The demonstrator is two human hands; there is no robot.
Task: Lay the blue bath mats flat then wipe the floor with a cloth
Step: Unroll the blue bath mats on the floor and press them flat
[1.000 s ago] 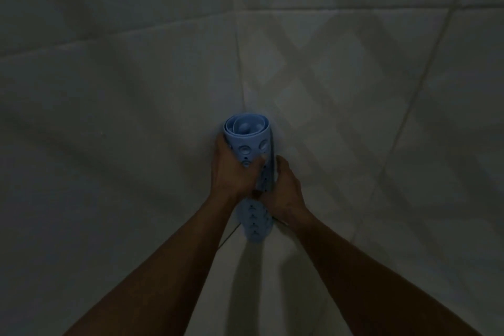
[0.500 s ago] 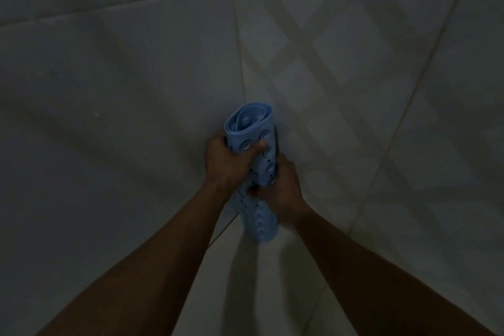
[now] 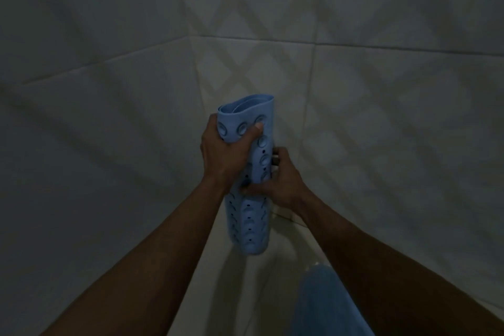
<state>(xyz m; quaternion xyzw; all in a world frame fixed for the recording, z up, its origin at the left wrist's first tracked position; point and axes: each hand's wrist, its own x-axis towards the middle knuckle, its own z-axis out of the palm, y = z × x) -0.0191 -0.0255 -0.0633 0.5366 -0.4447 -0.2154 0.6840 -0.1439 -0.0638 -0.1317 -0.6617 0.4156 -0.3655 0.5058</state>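
Hands, left (image 3: 225,154) and right (image 3: 282,181), grip rolled mat (image 3: 249,215) upright; tiled wall (image 3: 381,117) near.

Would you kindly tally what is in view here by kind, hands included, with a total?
Rolled blue bath mat, suction cups outward: 1
Hands gripping it: 2, the left hand near the top, the right hand lower down
Blue cloth-like item at the bottom edge, kind unclear: 1
Total: 4

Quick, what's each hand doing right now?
Left hand: closed around the top of the rolled mat.
Right hand: closed on the mat's middle, from the right side.
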